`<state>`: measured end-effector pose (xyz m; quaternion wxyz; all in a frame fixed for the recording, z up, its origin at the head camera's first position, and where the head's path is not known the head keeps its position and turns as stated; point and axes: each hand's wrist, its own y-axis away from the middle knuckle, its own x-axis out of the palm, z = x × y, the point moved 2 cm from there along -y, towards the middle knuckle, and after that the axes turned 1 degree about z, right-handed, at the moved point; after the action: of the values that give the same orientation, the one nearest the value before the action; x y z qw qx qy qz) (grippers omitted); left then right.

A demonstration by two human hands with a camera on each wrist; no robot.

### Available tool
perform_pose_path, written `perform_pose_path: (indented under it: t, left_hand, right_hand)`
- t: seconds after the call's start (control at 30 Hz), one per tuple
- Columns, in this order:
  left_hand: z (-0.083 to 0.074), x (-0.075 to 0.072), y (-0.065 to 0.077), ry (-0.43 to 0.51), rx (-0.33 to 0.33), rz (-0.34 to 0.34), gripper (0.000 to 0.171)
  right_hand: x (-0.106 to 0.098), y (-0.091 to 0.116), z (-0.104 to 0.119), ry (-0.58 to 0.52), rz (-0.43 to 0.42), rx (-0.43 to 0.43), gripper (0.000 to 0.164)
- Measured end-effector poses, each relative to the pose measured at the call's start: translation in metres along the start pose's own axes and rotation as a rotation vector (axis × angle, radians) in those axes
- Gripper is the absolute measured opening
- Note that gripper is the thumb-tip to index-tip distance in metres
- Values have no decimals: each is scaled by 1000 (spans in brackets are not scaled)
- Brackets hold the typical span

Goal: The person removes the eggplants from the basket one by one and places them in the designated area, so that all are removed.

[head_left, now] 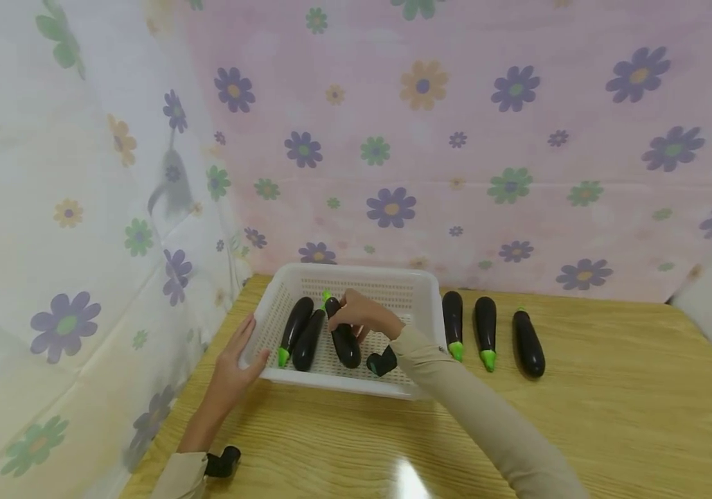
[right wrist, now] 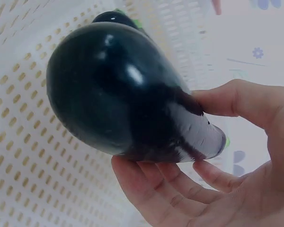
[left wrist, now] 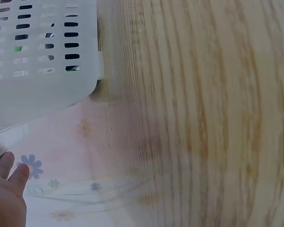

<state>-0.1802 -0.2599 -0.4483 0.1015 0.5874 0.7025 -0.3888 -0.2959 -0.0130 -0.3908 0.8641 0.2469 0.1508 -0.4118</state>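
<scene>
My right hand grips a dark purple eggplant inside the white plastic basket. In the right wrist view, the thumb is on one side of the eggplant and the fingers curl along the other. Its rounded end faces that camera. Two more eggplants lie side by side in the basket's left part. At the basket's front left corner, my left hand holds the rim, thumb over the edge and fingers along the outer side. The left wrist view shows only some fingers against the rim.
Three eggplants lie spaced apart on the wooden table, right of the basket. Flower-patterned cloth stands behind the table and along its left side. Each wrist bears a black device.
</scene>
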Motion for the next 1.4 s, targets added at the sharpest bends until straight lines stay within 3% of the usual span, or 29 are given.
perform_pose_path:
  t: [0.3,0.63,1.4]
  left_hand:
    - [-4,-1,0,-2,12,-9,69]
    - [-4,0,3,-8,33,-29,68]
    - [-1,3,4,17,35,-62,66]
  right_hand:
    - [-20,20,10,-17,-37,-18,48]
    - [-40,47,12,-34,-54,-31,49]
    - [-69,93,-15,-116,-98,-50,52]
